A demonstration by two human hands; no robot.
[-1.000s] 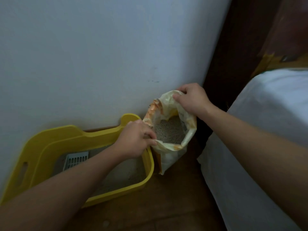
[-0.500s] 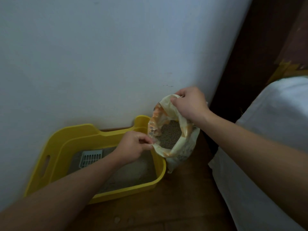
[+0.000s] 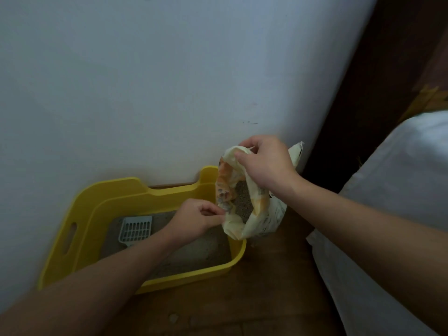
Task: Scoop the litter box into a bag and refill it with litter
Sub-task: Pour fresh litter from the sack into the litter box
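A yellow litter box (image 3: 80,229) stands on the floor against the white wall, with grey litter and a pale slotted scoop (image 3: 136,228) lying inside at its left. A cream and orange litter bag (image 3: 263,215), open at the top and holding grey litter, hangs tilted over the box's right end. My right hand (image 3: 265,163) grips the bag's upper rim. My left hand (image 3: 197,219) pinches the bag's lower rim, above the box.
The white wall (image 3: 169,81) rises right behind the box. A white-covered bed (image 3: 388,226) fills the right side, close to the bag. Dark wooden furniture (image 3: 378,69) stands at the back right. Brown wooden floor (image 3: 242,304) lies in front.
The bag has been lifted and tipped leftward, its mouth now over the box's right end. Both hands kept their hold on the rim throughout.
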